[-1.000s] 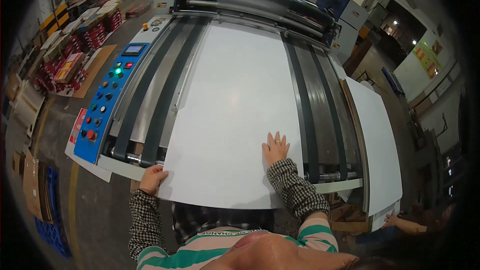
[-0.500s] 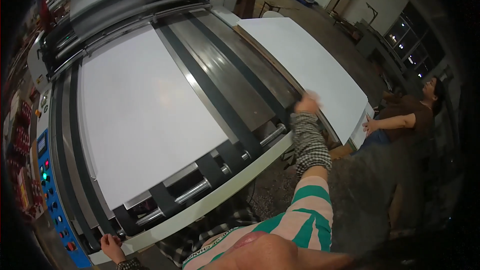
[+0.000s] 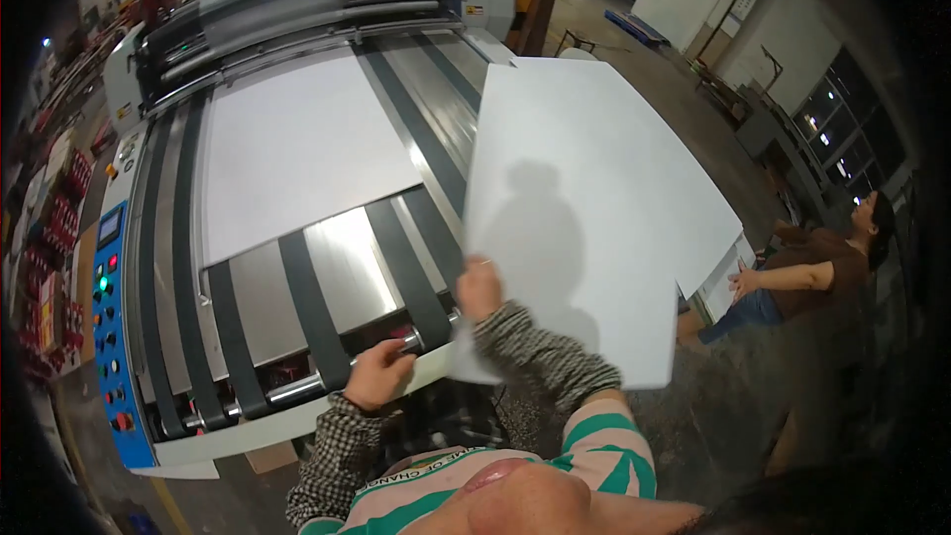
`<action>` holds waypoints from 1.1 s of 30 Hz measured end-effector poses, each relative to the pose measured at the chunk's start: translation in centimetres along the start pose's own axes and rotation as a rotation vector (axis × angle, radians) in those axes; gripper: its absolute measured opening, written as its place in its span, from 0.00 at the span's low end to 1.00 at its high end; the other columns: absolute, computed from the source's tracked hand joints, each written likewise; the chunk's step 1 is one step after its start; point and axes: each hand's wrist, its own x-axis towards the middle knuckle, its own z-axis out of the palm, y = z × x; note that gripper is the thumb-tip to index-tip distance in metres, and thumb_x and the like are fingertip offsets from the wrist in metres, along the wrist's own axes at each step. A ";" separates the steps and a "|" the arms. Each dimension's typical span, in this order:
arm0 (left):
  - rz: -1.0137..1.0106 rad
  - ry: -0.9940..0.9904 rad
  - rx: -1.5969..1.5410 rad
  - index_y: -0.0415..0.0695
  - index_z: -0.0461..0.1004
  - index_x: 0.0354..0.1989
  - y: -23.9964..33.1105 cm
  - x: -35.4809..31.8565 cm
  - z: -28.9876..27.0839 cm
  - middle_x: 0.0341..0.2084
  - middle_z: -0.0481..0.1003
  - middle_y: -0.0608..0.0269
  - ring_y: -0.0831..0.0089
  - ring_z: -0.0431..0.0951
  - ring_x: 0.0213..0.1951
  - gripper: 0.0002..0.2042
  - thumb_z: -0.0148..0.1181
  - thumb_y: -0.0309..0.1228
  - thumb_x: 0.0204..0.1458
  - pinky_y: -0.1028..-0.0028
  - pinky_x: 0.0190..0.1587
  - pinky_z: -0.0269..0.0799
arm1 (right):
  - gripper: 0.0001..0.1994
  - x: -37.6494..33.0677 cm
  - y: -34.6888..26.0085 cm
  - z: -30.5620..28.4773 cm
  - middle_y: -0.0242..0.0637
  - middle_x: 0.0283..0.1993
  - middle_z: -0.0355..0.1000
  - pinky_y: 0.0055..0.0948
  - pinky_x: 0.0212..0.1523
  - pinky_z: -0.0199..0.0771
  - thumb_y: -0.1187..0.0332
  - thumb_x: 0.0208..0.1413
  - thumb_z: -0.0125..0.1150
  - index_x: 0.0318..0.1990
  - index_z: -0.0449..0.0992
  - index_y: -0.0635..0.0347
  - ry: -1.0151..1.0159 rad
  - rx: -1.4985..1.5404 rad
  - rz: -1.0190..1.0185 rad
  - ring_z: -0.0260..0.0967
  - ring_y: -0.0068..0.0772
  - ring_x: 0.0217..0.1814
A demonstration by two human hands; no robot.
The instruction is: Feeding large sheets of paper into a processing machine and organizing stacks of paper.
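Since the earlier frame, the right hand (image 3: 478, 287) had drawn back from the far stack and lifted a large white sheet (image 3: 584, 208) clear, so that it hung tilted in the air just right of the feeder machine (image 3: 327, 267). That hand pinched the sheet's lower left edge, fingers curled over it. The left hand (image 3: 378, 374) rested closed around the steel roller bar (image 3: 327, 376) at the machine's near edge. Another white sheet (image 3: 297, 149) lay flat on the machine's black belts (image 3: 406, 267), toward its far end, partly under the rollers. A blue control panel (image 3: 111, 337) with coloured buttons ran along the machine's left side. Right of the machine, beyond the lifted sheet, a seated person (image 3: 802, 272) in a brown top held out one hand near a stack of white sheets (image 3: 718, 282).
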 end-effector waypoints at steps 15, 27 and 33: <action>-0.171 0.740 -0.472 0.34 0.66 0.40 -9.4 -16.2 -10.2 0.31 0.71 0.60 0.75 0.70 0.32 0.15 0.49 0.24 0.42 0.77 0.36 0.65 | 0.16 -5.0 -6.6 -0.3 0.47 0.53 0.56 0.52 0.55 0.41 0.65 0.45 0.50 0.43 0.69 0.59 -0.227 -0.220 -0.040 0.44 0.52 0.58; -0.206 0.692 -0.578 0.33 0.68 0.38 -12.1 -20.0 -11.7 0.30 0.71 0.60 0.74 0.70 0.30 0.13 0.51 0.25 0.42 0.76 0.35 0.65 | 0.25 -3.6 -8.2 1.3 0.44 0.62 0.40 0.50 0.59 0.25 0.56 0.49 0.43 0.55 0.55 0.52 -0.600 -0.250 -0.253 0.29 0.52 0.63; -0.213 0.735 -0.410 0.34 0.69 0.31 -9.9 -17.0 -17.1 0.23 0.71 0.61 0.75 0.70 0.26 0.09 0.52 0.24 0.40 0.77 0.31 0.66 | 0.26 1.1 -10.5 5.2 0.43 0.62 0.37 0.48 0.59 0.23 0.54 0.49 0.43 0.56 0.53 0.52 -0.662 -0.272 -0.253 0.27 0.51 0.64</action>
